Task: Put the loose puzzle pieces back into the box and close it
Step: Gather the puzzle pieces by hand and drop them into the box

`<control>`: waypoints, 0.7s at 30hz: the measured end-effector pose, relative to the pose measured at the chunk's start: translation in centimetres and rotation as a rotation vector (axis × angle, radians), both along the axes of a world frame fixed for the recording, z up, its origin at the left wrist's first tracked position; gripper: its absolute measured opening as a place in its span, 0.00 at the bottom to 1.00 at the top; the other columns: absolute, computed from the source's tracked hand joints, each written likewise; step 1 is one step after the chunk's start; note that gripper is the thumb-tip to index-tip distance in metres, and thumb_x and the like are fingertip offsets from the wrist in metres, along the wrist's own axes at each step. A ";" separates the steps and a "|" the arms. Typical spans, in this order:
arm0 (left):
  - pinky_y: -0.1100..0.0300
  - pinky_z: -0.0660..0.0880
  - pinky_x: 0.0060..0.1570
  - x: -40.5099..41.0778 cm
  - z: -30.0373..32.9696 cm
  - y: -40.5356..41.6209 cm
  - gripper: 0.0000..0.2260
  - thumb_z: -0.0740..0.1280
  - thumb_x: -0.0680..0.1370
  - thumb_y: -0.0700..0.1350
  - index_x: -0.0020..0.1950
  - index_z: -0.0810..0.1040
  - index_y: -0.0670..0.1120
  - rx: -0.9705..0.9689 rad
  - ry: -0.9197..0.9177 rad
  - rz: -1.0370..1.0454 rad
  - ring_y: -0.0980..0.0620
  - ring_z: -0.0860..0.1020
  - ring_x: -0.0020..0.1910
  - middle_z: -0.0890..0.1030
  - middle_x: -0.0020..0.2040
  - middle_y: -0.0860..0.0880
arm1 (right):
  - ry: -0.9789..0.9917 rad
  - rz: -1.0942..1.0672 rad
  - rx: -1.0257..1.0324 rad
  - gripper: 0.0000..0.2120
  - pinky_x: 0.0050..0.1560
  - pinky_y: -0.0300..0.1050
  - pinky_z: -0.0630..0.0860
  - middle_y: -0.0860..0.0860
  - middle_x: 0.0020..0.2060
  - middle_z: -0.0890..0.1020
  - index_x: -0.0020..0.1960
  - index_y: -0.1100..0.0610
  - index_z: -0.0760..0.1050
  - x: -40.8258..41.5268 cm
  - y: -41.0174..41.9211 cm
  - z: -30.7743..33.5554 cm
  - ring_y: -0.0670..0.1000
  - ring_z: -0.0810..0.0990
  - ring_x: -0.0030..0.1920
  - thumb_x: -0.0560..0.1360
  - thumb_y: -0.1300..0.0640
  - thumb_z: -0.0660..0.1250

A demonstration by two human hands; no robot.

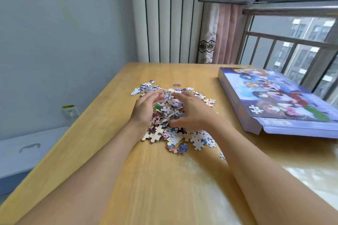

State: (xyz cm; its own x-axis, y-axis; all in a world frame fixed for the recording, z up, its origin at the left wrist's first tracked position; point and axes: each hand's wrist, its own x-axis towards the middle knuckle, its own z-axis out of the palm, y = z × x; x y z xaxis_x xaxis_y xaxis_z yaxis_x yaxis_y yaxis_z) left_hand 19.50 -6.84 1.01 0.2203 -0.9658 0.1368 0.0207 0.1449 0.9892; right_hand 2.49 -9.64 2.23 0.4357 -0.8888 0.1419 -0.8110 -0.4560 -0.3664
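Observation:
A heap of loose puzzle pieces (173, 133) lies in the middle of the wooden table (164, 179). My left hand (146, 107) cups the heap's left side and my right hand (193, 111) cups its right side. The curled fingers of both hands squeeze a mound of pieces (170, 109) between them. More pieces lie scattered flat around the hands, several beyond the fingertips. The purple puzzle box (274, 100) lies flat at the right of the table, its picture side up and the end flap (301, 129) nearest me hanging open.
A window with a metal railing (292, 42) runs along the table's right side, and a pink curtain (223, 33) hangs in the corner. A blue-grey storage bin (23, 153) stands on the floor at the left, below a wall socket (70, 111).

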 end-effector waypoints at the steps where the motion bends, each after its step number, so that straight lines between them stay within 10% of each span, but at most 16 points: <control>1: 0.61 0.73 0.63 0.0 0.1 0.1 0.13 0.57 0.84 0.41 0.60 0.81 0.47 -0.003 -0.002 -0.015 0.55 0.81 0.57 0.84 0.59 0.47 | -0.010 0.013 0.017 0.52 0.67 0.57 0.73 0.52 0.76 0.63 0.79 0.42 0.55 0.2 0.0 -0.1 0.56 0.67 0.73 0.59 0.35 0.71; 15: 0.72 0.75 0.49 0.3 0.2 0.2 0.12 0.60 0.83 0.38 0.62 0.80 0.44 -0.016 -0.046 -0.050 0.52 0.82 0.58 0.84 0.58 0.46 | -0.004 -0.023 -0.162 0.12 0.46 0.49 0.79 0.51 0.53 0.83 0.54 0.51 0.78 -0.1 -0.5 0.4 0.55 0.80 0.50 0.71 0.52 0.73; 21: 0.56 0.73 0.67 0.4 -0.2 -0.1 0.09 0.64 0.81 0.39 0.58 0.82 0.44 -0.046 -0.135 -0.019 0.51 0.81 0.60 0.84 0.57 0.46 | -0.083 -0.069 -0.164 0.12 0.41 0.50 0.78 0.49 0.43 0.82 0.49 0.55 0.79 -0.6 -0.4 0.8 0.56 0.79 0.43 0.70 0.49 0.74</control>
